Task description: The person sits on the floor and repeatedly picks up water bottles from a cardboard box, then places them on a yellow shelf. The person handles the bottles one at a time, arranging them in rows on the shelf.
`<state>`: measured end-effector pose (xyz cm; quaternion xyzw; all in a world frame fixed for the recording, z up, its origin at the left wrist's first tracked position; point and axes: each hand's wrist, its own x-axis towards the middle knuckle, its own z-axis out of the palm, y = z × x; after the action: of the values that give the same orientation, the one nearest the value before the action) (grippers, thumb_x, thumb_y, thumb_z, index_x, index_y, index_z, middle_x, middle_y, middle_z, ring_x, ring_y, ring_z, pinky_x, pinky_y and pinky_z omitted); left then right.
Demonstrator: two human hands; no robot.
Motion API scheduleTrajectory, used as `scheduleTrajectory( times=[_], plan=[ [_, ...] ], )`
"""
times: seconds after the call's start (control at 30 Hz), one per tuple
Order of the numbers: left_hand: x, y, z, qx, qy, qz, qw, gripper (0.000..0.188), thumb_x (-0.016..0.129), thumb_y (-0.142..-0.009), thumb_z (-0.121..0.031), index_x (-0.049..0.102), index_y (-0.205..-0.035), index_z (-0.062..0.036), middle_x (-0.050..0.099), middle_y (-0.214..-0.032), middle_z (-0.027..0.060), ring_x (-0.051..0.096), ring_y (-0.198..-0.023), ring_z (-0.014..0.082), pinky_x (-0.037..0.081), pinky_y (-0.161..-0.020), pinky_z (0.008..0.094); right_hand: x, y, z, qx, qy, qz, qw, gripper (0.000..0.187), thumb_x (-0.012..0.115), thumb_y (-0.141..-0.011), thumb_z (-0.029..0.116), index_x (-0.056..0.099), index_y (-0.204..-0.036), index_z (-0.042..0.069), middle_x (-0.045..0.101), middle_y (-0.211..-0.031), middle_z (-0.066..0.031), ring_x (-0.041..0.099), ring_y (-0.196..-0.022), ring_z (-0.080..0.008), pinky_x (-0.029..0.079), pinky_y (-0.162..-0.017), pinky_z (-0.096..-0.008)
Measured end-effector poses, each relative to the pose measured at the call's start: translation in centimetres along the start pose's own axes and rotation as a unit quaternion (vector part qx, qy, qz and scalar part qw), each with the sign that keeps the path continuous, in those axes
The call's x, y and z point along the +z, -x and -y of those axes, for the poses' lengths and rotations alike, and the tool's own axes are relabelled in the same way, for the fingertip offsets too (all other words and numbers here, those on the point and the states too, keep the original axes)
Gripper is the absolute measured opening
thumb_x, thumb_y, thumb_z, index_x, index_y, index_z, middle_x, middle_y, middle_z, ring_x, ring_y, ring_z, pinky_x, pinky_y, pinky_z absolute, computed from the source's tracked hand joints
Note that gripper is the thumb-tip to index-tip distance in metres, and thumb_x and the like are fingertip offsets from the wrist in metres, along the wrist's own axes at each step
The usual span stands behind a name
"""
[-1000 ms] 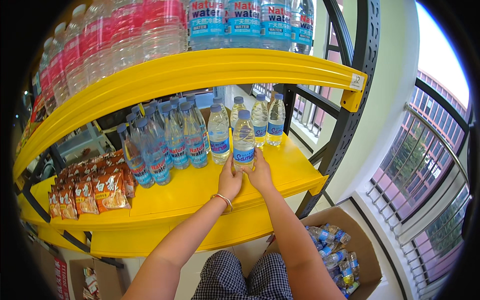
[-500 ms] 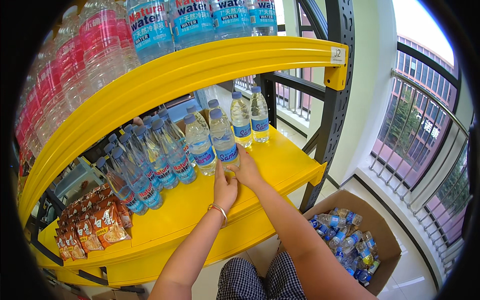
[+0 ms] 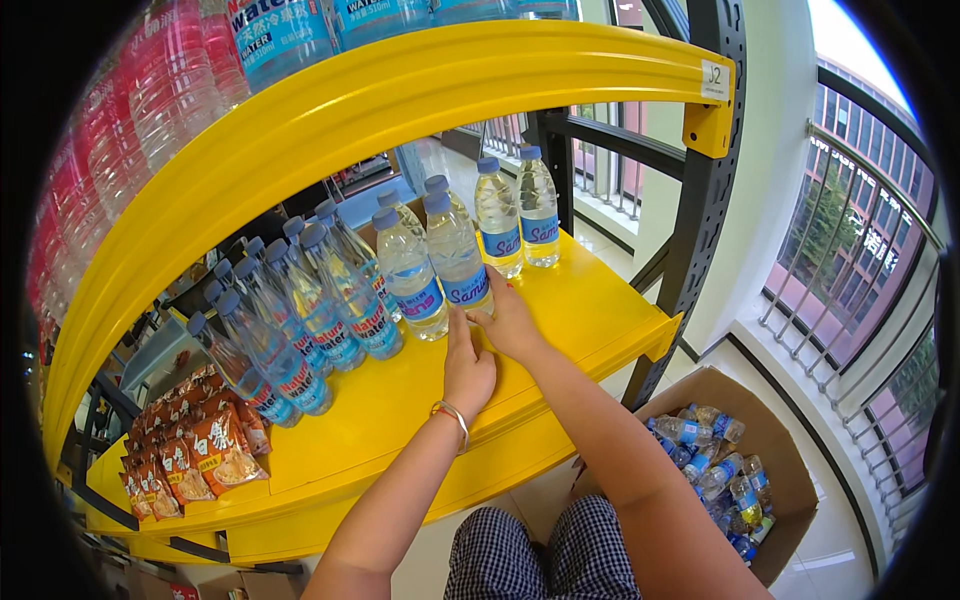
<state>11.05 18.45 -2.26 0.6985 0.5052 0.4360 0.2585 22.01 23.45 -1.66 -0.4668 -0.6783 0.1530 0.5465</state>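
A clear water bottle with a blue cap and blue label stands upright on the yellow shelf. My right hand curls round its lower right side. Low on the same bottle, my left hand presses from the front left with its fingers extended upward; a bracelet circles that wrist. Touching it on the left is another blue-capped bottle with a purple-and-blue label. Two yellowish-looking bottles, one of them the nearer bottle, stand just behind to the right.
Rows of slim water bottles stand to the left, then orange-brown snack packets. The yellow upper beam runs above my hands, under more bottles. A black upright bounds the right end. An open cardboard box of bottles sits on the floor.
The view has shifted a little, so the shelf and box appear farther right. Both hands remain at the same bottle, which still stands beside its neighbour.
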Motion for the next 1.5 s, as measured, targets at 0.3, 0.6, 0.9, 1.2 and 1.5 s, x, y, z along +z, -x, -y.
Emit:
scheduleTrajectory(
  times=[0.3, 0.6, 0.9, 1.2, 1.5],
  plan=[
    [-0.2, 0.0, -0.3, 0.004, 0.015, 0.026, 1.0, 0.075, 0.047, -0.079, -0.001, 0.007, -0.144, 0.0019, 0.011, -0.149, 0.022, 0.015, -0.138, 0.0331, 0.018, -0.112, 0.0329, -0.3, 0.2, 0.4, 0.026, -0.013, 0.017, 0.999, 0.075, 0.069, -0.074, 0.008, 0.028, -0.137, -0.001, 0.046, -0.128, -0.0263, 0.043, -0.118, -0.0422, 0.038, -0.097, -0.042],
    [-0.1, 0.2, -0.5, 0.025, -0.025, 0.02, 0.999, 0.072, 0.047, -0.08, -0.001, 0.011, -0.143, 0.0024, 0.014, -0.149, 0.0223, 0.015, -0.138, 0.0333, 0.017, -0.112, 0.0333, -0.3, 0.6, 0.5, 0.025, -0.001, 0.015, 1.0, 0.08, 0.069, -0.075, 0.011, 0.022, -0.139, -0.004, 0.044, -0.13, -0.0269, 0.043, -0.119, -0.0416, 0.037, -0.099, -0.042],
    [0.0, 0.5, 0.1, 0.025, -0.027, -0.068, 0.997, 0.06, 0.046, -0.079, 0.001, 0.026, -0.136, 0.0058, 0.037, -0.133, 0.0243, 0.045, -0.118, 0.0345, 0.036, -0.101, 0.0371, -0.6, 1.6, 0.2, 0.096, -0.03, -0.004, 0.995, 0.094, 0.074, -0.073, 0.021, 0.014, -0.14, -0.007, 0.043, -0.131, -0.0273, 0.042, -0.122, -0.0397, 0.037, -0.1, -0.04],
    [2.0, -0.7, 0.0, 0.088, -0.103, -0.066, 0.989, 0.038, 0.041, -0.091, -0.011, 0.04, -0.123, 0.0094, 0.048, -0.118, 0.0298, 0.046, -0.111, 0.0426, 0.035, -0.098, 0.0402, -4.5, 10.7, 2.2, 0.039, 0.061, -0.049, 0.996, 0.071, 0.064, -0.079, 0.017, 0.026, -0.135, -0.006, 0.045, -0.127, -0.0278, 0.043, -0.119, -0.0394, 0.036, -0.1, -0.0406],
    [-1.0, -0.3, 0.2, 0.167, -0.05, -0.029, 0.984, 0.041, 0.046, -0.089, -0.001, 0.039, -0.13, -0.0003, 0.052, -0.111, 0.0127, 0.057, -0.098, 0.0203, 0.046, -0.084, 0.0304, -10.6, 37.4, -2.4, 0.163, 0.115, -0.052, 0.979, 0.054, 0.06, -0.078, 0.007, 0.04, -0.128, 0.0, 0.045, -0.126, -0.023, 0.042, -0.118, -0.0384, 0.036, -0.1, -0.0403]
  ],
)
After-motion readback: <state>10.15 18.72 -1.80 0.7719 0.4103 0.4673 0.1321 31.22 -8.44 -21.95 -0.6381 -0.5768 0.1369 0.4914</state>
